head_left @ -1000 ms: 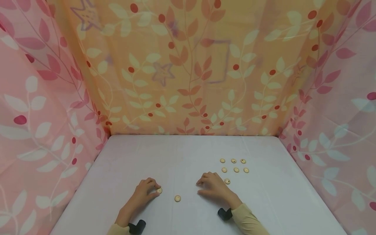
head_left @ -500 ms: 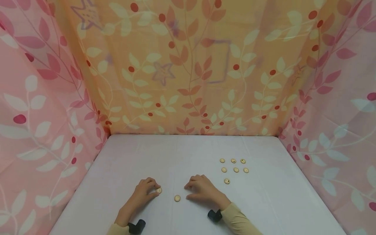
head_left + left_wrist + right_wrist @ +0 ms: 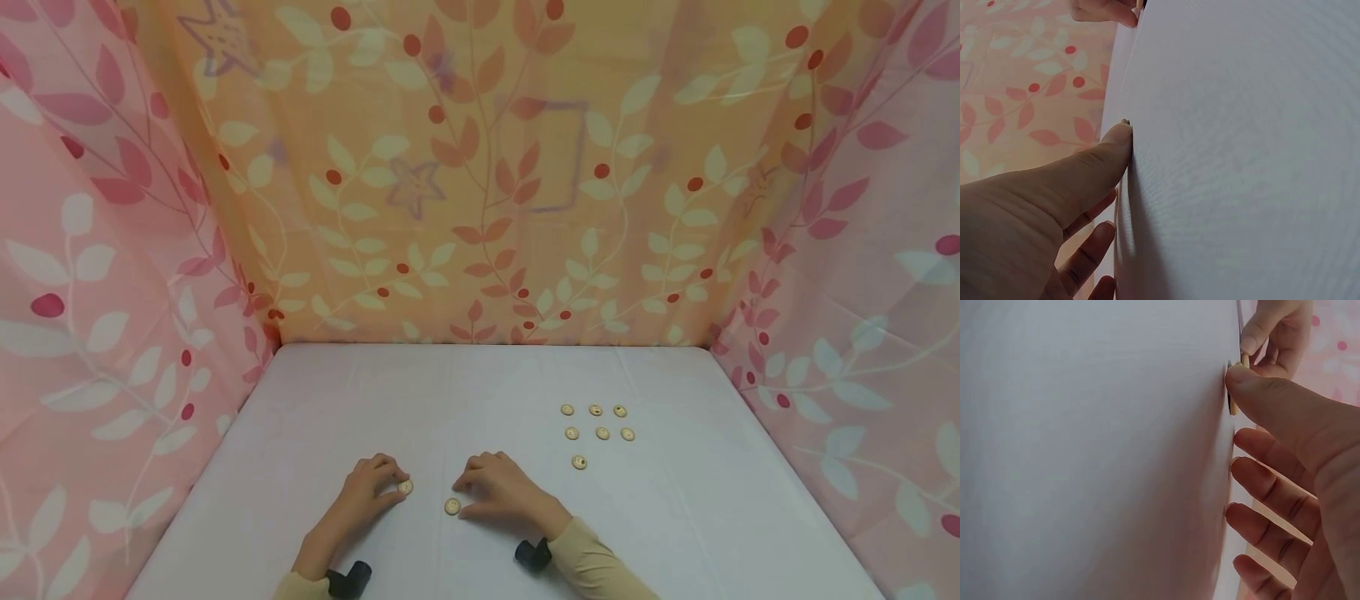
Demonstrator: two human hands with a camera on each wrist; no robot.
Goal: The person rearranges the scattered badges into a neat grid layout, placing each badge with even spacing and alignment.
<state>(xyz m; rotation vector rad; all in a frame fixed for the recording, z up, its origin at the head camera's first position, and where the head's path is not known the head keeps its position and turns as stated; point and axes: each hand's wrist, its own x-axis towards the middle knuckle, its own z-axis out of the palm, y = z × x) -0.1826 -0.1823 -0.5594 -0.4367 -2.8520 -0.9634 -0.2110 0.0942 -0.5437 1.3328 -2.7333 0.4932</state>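
Observation:
On the white table, my left hand [image 3: 370, 490] pinches a small round wooden disc [image 3: 405, 487] between thumb and fingertips. A second round wooden disc [image 3: 452, 506] lies flat just to its right, with a darker rim and faint marks on its face. My right hand [image 3: 501, 493] is at this second disc, index finger above it and thumb at its lower right, a gap between them. In the right wrist view the thumb [image 3: 1260, 394] overlaps a disc's edge [image 3: 1233, 409], with the other fingers spread below. The left wrist view shows the left thumb [image 3: 1107, 150] hiding most of its disc.
Several similar discs lie at the right of the table: two rows of three, plus a single disc [image 3: 579, 462] in front. Some have a dark spot. Patterned cloth [image 3: 480, 208] surrounds the table [image 3: 337, 392] at the back and sides. A dark camera [image 3: 533, 555] is on the right wrist.
My right hand has moved left across the table, from near the single front disc to the second disc. My left hand has stayed in place with its disc.

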